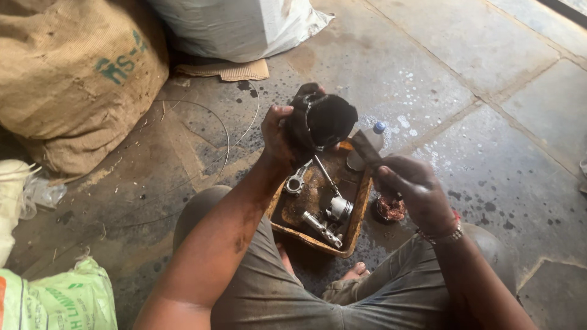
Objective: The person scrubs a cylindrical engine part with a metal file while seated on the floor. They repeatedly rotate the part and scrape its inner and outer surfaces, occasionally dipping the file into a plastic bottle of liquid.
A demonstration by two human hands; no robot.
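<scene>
Above tray rim (362, 201): left hand (276, 133) clasps black cylinder (322, 120); right hand (416, 190) grips flat blade (365, 148).

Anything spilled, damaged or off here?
Yes: dark oily stains and pale splatter cover the stone floor around the rusty tray. A thin wire lies loose beside the burlap sack. The parts show no visible damage.

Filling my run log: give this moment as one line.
left hand: holds black engine casing | right hand: holds flat blade | below: rusty tray with metal parts
</scene>
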